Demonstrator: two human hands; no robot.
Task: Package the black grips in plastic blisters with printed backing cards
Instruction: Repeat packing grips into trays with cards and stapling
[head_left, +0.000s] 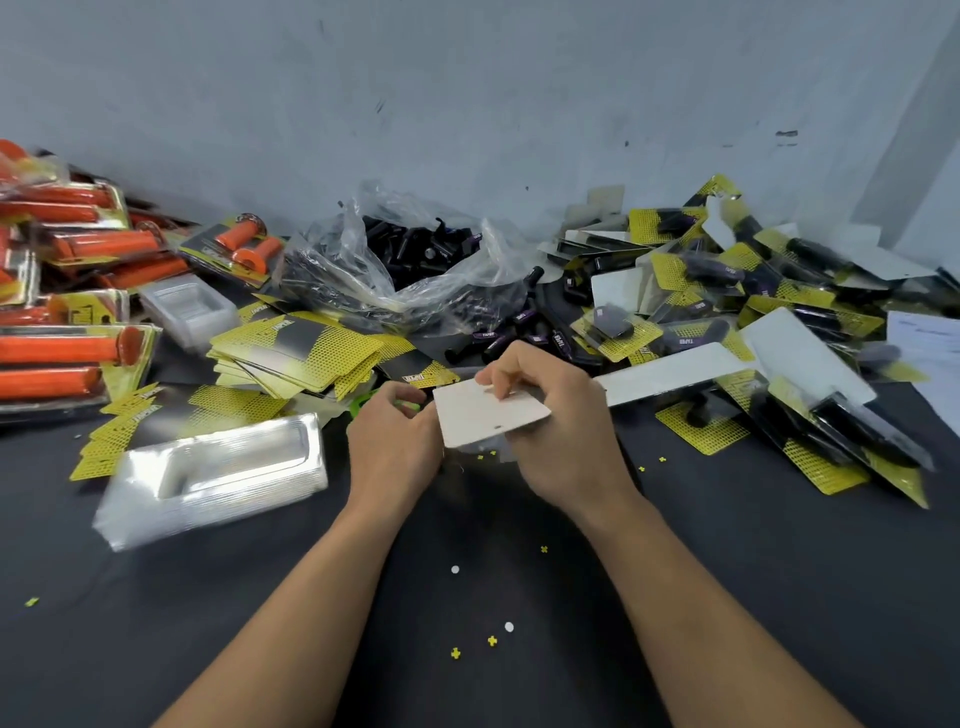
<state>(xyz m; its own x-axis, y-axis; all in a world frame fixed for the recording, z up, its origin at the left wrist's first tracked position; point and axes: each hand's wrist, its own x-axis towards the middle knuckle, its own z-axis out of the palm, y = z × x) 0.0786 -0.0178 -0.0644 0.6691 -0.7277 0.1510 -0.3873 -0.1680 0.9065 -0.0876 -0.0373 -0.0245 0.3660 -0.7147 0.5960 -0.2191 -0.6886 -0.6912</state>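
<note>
One backing card (491, 415), white side up, sat between the hands: the left hand (392, 441) pinched its left edge, and the right hand (556, 415) curled its fingers over its top. Clear blisters (218, 478) lay stacked left of the left hand, black grips (410, 249) beyond both hands, and finished packs (810, 291) right of the right hand.

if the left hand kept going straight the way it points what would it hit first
Probably the small green object at the left hand's fingertips, then the yellow-and-black printed card beyond; depth is unclear.
</note>
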